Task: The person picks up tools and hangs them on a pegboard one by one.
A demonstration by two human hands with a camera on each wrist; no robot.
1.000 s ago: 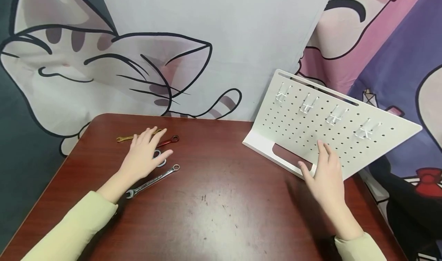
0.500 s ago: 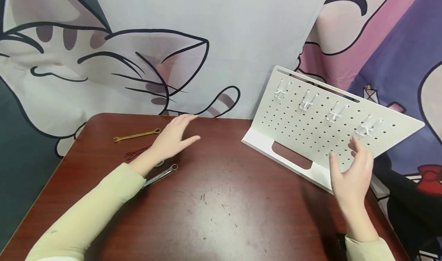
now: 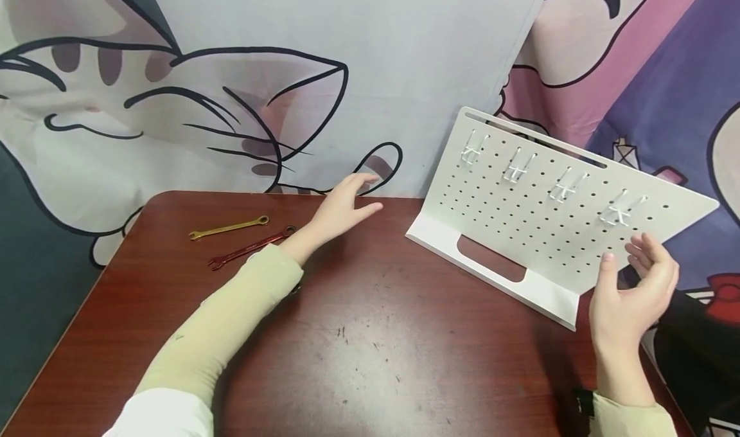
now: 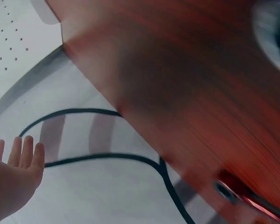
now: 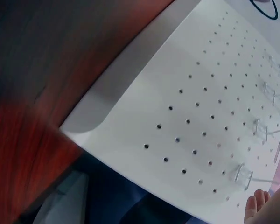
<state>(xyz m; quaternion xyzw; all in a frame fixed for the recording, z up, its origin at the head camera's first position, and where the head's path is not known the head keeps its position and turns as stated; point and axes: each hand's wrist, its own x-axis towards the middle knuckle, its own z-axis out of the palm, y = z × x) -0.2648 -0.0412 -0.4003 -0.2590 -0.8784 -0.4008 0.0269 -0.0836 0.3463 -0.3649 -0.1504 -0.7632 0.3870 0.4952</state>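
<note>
A white pegboard (image 3: 491, 199) leans back on its base at the table's right, with several clear hooks (image 3: 563, 185) along its upper part. My left hand (image 3: 341, 212), fingers extended and thumb apart, hovers over the back of the table left of the pegboard and holds nothing. My right hand (image 3: 633, 295) is beside the pegboard's right end, thumb raised and fingers slightly bent, nothing in it. A gold wrench (image 3: 228, 228) and a red wrench (image 3: 248, 250) lie at the back left. The left sleeve covers the other tools. In the right wrist view, fingertips (image 5: 256, 203) appear near a hook.
The brown wooden table (image 3: 393, 334) extends to a white backdrop (image 3: 405, 71) with a cartoon cat. A purple and pink printed cloth (image 3: 665, 103) hangs behind the pegboard. In the left wrist view, a blurred pale ring end (image 4: 270, 37) shows at the upper right.
My left hand has moved right and away from above the wrenches, and its sleeve now covers the silver wrench. My right hand has moved right, from in front of the pegboard to its right end.
</note>
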